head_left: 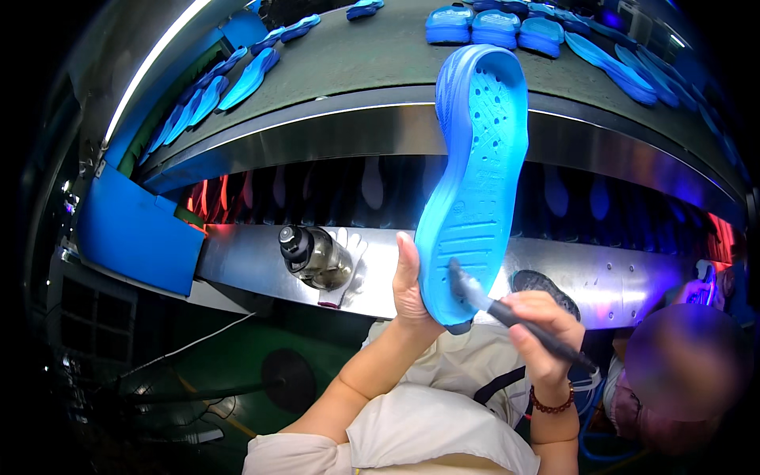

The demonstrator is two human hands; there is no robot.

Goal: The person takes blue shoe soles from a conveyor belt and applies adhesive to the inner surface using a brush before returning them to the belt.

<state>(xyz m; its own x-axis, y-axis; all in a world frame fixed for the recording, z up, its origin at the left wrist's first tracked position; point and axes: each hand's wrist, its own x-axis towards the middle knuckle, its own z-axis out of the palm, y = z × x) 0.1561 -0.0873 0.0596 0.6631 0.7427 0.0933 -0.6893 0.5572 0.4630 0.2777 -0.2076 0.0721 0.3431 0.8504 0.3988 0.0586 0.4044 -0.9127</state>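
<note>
A blue shoe sole [477, 186] stands almost upright in front of me, its inside with holes and ridges facing me. My left hand [413, 289] grips its lower end, thumb along the left edge and the other fingers hidden behind it. In my right hand [546, 328] is a brush [503, 313] with a dark handle, pinched between thumb and fingers. The brush's pale, worn-looking tip lies against the inside of the sole near its lower end. The sole's upper end overlaps the view of the belt behind it.
A dark conveyor belt [356, 67] carries several blue soles [249, 79]. Below it, a metal ledge [582, 273] holds a dark bottle [323, 261], a white glove [348, 253] and a dark oval pad [546, 283]. A co-worker [673, 396] is close by on the right.
</note>
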